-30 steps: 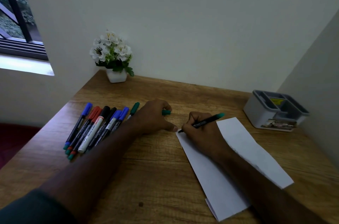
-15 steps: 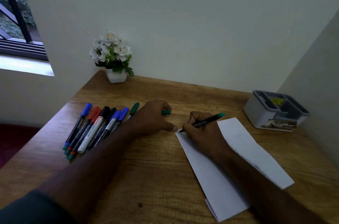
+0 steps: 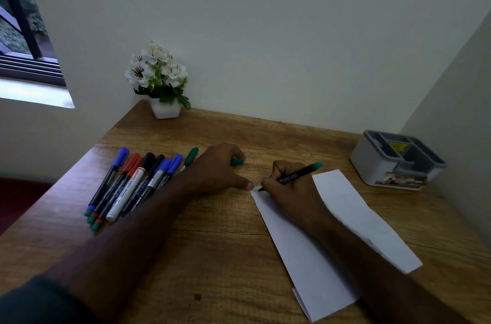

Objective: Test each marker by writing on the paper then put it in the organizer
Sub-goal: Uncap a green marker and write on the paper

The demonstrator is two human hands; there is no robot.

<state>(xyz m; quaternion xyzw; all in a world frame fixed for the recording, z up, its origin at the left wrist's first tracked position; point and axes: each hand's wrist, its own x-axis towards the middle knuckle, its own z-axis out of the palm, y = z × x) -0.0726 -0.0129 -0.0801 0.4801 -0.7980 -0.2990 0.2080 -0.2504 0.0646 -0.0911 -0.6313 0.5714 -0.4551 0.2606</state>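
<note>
right hand (image 3: pixel 289 188) pinches green marker (image 3: pixel 297 176), tip on paper (image 3: pixel 345 220) corner, barely moved over the last second | left hand (image 3: pixel 220 167) curls round green cap (image 3: pixel 237 162), thumb beside paper | organizer (image 3: pixel 396 161) far right of right hand | test stroke underway

Home study corner — wooden desk (image 3: pixel 212 244), potted flowers (image 3: pixel 159 79), window (image 3: pixel 24 31)

Left hand (image 3: pixel 218 169) lies knuckles-up, fingers curled, thumb stretched rightward; right hand (image 3: pixel 289 188) is curled in a writing pinch.
</note>
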